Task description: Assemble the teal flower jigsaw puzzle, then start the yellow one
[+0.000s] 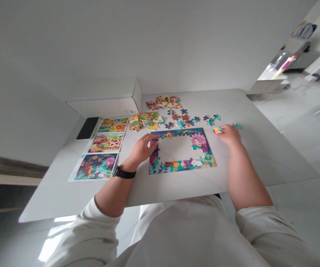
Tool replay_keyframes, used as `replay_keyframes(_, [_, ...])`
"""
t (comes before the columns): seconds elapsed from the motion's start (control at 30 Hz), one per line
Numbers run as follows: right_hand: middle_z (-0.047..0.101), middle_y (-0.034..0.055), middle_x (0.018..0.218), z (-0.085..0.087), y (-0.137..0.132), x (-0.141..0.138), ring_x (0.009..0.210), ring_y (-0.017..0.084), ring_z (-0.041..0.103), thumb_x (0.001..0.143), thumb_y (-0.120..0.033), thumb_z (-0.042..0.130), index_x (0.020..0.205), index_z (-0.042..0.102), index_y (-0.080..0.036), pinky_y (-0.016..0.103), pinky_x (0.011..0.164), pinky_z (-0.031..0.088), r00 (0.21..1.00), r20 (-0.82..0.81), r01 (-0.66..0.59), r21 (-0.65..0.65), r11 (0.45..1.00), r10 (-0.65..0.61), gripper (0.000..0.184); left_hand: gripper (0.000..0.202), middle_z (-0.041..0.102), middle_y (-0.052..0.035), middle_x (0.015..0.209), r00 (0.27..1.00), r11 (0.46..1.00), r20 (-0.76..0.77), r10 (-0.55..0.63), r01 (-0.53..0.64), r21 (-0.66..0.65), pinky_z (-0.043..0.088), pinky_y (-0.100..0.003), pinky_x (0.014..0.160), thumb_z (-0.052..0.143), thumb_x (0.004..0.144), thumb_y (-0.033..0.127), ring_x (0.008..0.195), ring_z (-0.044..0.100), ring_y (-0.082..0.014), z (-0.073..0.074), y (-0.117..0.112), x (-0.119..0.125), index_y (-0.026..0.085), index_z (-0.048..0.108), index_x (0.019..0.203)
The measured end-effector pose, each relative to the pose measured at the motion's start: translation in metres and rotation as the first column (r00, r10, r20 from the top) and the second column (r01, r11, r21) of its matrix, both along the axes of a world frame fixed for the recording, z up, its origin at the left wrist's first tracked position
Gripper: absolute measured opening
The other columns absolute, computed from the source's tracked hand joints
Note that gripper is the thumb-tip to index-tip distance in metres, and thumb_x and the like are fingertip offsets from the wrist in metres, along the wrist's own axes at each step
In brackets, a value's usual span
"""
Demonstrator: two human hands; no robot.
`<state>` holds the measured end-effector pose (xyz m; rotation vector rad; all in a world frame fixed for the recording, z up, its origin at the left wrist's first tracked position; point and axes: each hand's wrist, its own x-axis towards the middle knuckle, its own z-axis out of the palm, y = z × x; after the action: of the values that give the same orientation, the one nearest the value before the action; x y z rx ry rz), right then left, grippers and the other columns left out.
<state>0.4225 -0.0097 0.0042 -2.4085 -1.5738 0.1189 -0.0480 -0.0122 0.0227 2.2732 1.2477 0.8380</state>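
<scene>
A partly built jigsaw puzzle (180, 165) lies on the white table (274, 155); its colourful border is joined and the middle is bare. My left hand (142, 148) rests on the puzzle's left edge, fingers curled and pressing on the pieces there. My right hand (229, 134) sits to the right of the puzzle, fingers closed on a small orange and pink puzzle piece (218, 130). A black watch (123, 172) is on my left wrist.
Loose puzzle pieces (186, 119) and two heaps of pieces (146, 121) (164, 102) lie beyond the puzzle. A reference sheet with three pictures (104, 148), a black phone (88, 128) and a white box (107, 98) are at the left. One teal piece (238, 126) lies by my right hand.
</scene>
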Motion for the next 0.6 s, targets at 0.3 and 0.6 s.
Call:
replay_keyframes(0.3, [0.079, 0.0053, 0.096, 0.036, -0.010, -0.035, 0.081, 0.021, 0.068, 0.080, -0.055, 0.079, 0.095, 0.067, -0.024, 0.034, 0.076, 0.054, 0.667, -0.703, 0.051, 0.374, 0.926, 0.247, 0.036, 0.031, 0.078, -0.0112, 0.122, 0.999, 0.999, -0.008, -0.041, 0.041, -0.003, 0.059, -0.041, 0.107, 0.058, 0.105, 0.032, 0.111, 0.074, -0.0249, 0.002, -0.002, 0.005, 0.019, 0.078, 0.124])
replay_keyframes(0.6, [0.071, -0.0001, 0.089, 0.071, -0.026, -0.127, 0.079, 0.018, 0.065, 0.077, -0.060, 0.092, 0.097, 0.064, -0.026, 0.032, 0.074, 0.055, 0.324, -0.774, -0.205, 0.504, 0.839, 0.544, 0.048, 0.036, 0.081, -0.0102, 0.117, 0.979, 0.996, 0.188, -0.080, 0.087, -0.029, 0.060, -0.032, 0.091, 0.066, 0.105, 0.044, 0.102, 0.075, -0.0209, 0.042, -0.012, 0.029, 0.019, 0.076, 0.129])
